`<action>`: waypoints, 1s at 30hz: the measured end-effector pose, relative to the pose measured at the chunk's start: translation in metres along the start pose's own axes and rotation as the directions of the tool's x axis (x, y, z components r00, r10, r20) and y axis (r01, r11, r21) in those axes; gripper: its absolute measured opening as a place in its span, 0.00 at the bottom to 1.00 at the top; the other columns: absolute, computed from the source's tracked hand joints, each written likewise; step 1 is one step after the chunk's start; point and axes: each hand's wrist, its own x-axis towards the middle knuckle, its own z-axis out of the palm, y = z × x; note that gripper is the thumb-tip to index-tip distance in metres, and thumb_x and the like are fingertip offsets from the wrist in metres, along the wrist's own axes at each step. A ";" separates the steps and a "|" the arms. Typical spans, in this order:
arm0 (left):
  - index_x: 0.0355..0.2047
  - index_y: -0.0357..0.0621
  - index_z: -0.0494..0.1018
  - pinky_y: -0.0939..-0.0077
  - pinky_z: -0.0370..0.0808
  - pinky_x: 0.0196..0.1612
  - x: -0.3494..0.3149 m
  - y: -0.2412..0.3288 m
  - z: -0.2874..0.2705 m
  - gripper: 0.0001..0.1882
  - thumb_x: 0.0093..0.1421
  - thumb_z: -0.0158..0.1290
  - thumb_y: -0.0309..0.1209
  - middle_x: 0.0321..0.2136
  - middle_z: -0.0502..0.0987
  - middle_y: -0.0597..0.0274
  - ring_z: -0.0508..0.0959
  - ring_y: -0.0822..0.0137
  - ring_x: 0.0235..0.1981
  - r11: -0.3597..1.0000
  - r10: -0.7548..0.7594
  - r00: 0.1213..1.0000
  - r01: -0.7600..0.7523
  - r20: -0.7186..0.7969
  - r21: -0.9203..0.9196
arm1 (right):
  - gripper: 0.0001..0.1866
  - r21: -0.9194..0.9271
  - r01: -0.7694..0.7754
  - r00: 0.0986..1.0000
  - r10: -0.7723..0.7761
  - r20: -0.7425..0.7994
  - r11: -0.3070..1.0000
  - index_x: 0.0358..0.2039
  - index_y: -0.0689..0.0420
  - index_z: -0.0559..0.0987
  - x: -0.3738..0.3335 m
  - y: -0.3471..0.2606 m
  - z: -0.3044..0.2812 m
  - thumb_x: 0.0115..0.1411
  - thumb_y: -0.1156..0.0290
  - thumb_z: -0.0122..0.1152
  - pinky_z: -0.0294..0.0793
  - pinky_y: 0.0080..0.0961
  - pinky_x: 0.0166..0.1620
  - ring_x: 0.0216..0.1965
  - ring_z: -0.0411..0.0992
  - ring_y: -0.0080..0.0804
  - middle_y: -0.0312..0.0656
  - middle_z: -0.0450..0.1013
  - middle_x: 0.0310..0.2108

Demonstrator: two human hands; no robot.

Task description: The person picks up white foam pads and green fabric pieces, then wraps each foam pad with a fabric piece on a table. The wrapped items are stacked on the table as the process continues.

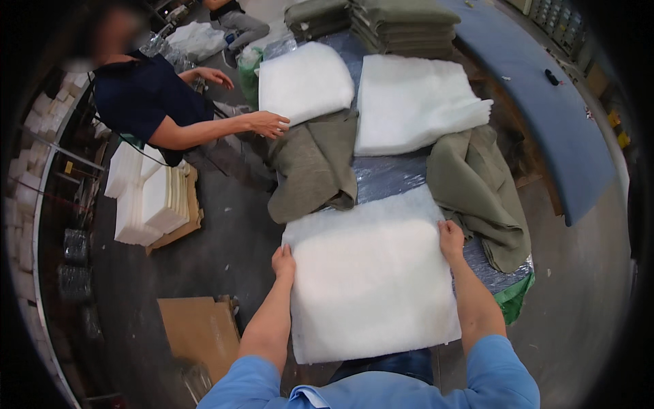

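Where the white sheet overlaps your legs, they are hidden.
Your left hand and right hand grip opposite edges, forearms forward.

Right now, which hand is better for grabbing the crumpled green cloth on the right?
The right hand, probably: it grips the right edge of the white sheet, near that green cloth. The left hand holds the opposite edge.

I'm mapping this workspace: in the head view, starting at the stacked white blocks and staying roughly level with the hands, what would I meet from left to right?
Stacked white blocks, left hand, white padding, right hand, crumpled olive cloth.
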 end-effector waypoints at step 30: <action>0.50 0.32 0.78 0.65 0.74 0.51 -0.011 0.024 -0.015 0.26 0.70 0.52 0.47 0.47 0.82 0.52 0.80 0.59 0.47 0.907 -0.217 0.936 0.298 0.278 -0.296 | 0.20 0.055 -0.064 0.997 0.062 0.036 0.996 0.29 0.64 0.74 0.013 0.010 0.006 0.66 0.59 0.62 0.69 0.39 0.36 0.27 0.68 0.39 0.53 0.73 0.25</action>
